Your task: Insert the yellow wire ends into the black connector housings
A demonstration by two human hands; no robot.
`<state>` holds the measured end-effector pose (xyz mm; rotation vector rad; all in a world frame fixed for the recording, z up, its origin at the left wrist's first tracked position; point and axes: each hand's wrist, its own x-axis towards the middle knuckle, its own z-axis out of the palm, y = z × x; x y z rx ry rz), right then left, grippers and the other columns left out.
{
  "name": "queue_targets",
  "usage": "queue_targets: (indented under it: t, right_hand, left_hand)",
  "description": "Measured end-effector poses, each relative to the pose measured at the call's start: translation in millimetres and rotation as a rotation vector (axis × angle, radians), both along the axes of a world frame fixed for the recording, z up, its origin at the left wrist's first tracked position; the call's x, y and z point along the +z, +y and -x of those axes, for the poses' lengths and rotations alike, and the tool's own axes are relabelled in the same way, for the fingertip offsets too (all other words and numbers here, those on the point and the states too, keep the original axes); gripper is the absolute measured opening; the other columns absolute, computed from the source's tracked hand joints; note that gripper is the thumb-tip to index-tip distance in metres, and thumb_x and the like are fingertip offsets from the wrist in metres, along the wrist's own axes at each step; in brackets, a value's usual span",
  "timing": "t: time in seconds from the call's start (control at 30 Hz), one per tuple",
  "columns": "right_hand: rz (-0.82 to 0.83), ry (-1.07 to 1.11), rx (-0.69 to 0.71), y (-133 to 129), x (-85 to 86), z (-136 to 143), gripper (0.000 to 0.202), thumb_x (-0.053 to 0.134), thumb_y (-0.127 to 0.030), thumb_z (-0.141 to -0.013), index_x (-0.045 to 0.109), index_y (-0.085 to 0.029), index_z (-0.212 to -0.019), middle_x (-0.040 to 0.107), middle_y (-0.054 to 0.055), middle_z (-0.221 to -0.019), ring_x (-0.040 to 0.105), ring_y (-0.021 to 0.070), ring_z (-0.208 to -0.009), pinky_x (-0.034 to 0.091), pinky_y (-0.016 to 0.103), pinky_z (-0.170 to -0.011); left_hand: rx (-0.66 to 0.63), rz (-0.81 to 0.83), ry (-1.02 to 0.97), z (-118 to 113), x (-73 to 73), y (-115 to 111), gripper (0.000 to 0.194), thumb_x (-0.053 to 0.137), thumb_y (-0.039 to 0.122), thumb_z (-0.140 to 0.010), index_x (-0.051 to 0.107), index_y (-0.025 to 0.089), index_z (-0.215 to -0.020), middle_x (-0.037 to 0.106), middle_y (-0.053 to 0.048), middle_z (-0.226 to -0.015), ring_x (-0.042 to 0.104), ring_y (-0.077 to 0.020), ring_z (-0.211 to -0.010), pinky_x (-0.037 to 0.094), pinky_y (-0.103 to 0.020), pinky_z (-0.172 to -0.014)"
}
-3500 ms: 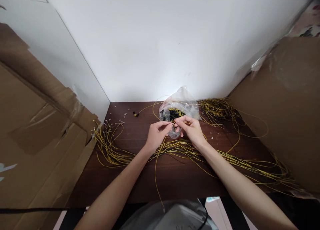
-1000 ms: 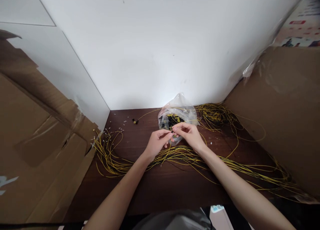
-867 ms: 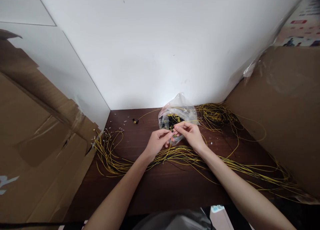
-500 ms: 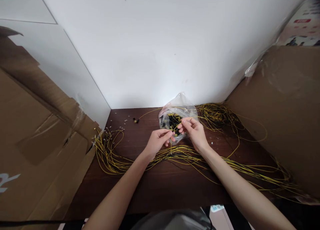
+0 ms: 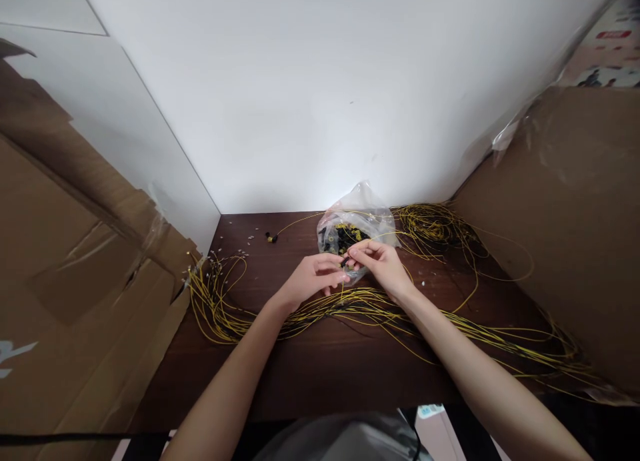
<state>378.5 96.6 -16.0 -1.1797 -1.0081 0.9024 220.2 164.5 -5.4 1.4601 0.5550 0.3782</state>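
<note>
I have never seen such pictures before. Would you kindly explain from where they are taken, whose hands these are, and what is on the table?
There is no machine here: a person works with two bare hands. Every picture comes from one camera worn on the head, looking forward and down.

On the brown table lie a long bundle of yellow and black wires, a tangled coil at the back right, and a clear plastic bag with black and yellow pieces inside.

The right hand seems to pinch a small black part; the left hand is close beside it, perhaps touching.
</note>
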Motion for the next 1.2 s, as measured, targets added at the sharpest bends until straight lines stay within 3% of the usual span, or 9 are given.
queue_targets:
  t: [0.13, 0.33, 0.4, 0.53, 0.67, 1.2]
  right_hand:
    - [-0.004, 0.028, 0.026, 0, 0.5, 1, 0.021, 0.066, -0.036, -0.072, 0.064, -0.015, -0.077, 0.068, 0.004, -0.075, 0.06, 0.0102, -0.062, 0.049, 0.023, -0.06]
    - [0.052, 0.091, 0.035, 0, 1.3, 3, 0.027, 0.071, -0.036, -0.066, 0.062, -0.013, -0.077, 0.067, 0.003, -0.067, 0.061, 0.0102, -0.055, 0.052, 0.023, -0.056]
    - [0.081, 0.105, 0.032, 0, 2.0, 5, 0.029, 0.072, -0.037, -0.064, 0.062, -0.013, -0.075, 0.067, 0.003, -0.065, 0.062, 0.011, -0.054, 0.054, 0.024, -0.056]
    - [0.134, 0.126, 0.025, 0, 2.4, 6, 0.032, 0.075, -0.038, -0.06, 0.061, -0.012, -0.072, 0.065, 0.002, -0.058, 0.062, 0.0122, -0.05, 0.054, 0.025, -0.054]
    - [0.143, 0.128, 0.005, 1, 0.2, 6, 0.032, 0.075, -0.037, -0.059, 0.06, -0.011, -0.072, 0.064, 0.002, -0.057, 0.062, 0.0126, -0.05, 0.055, 0.025, -0.053]
    - [0.188, 0.104, 0.055, 0, 0.5, 6, 0.033, 0.075, -0.038, -0.06, 0.06, -0.011, -0.071, 0.064, 0.002, -0.059, 0.061, 0.0119, -0.049, 0.055, 0.024, -0.05]
  left_hand:
    - [-0.188, -0.092, 0.021, 12, 6.0, 7, 0.05, 0.07, 0.022, -0.064, 0.05, 0.014, -0.109, 0.064, -0.009, -0.087, 0.053, -0.0106, -0.066, 0.039, -0.022, -0.058]
    - [-0.406, -0.192, 0.121, 17, 0.6, 10, 0.091, 0.075, 0.02, -0.059, 0.021, 0.016, -0.132, 0.063, -0.003, -0.085, 0.038, -0.0069, -0.059, 0.034, -0.021, -0.058]
    - [-0.423, -0.24, 0.125, 16, -1.5, 11, 0.086, 0.074, 0.021, -0.059, 0.025, 0.015, -0.13, 0.062, -0.002, -0.082, 0.037, -0.0075, -0.059, 0.033, -0.021, -0.058]
    - [-0.439, -0.406, 0.195, 13, -1.8, 11, 0.05, 0.072, 0.024, -0.062, 0.054, 0.013, -0.108, 0.062, -0.001, -0.075, 0.037, -0.0079, -0.059, 0.031, -0.02, -0.057]
    - [-0.467, -0.525, 0.258, 13, -0.6, 11, 0.027, 0.069, 0.026, -0.065, 0.067, 0.014, -0.09, 0.057, 0.002, -0.066, 0.034, -0.0068, -0.055, 0.026, -0.02, -0.052]
    - [-0.44, -0.593, 0.231, 12, -0.7, 8, 0.018, 0.063, 0.025, -0.07, 0.07, 0.015, -0.083, 0.046, 0.004, -0.059, 0.033, -0.0057, -0.051, 0.024, -0.02, -0.049]
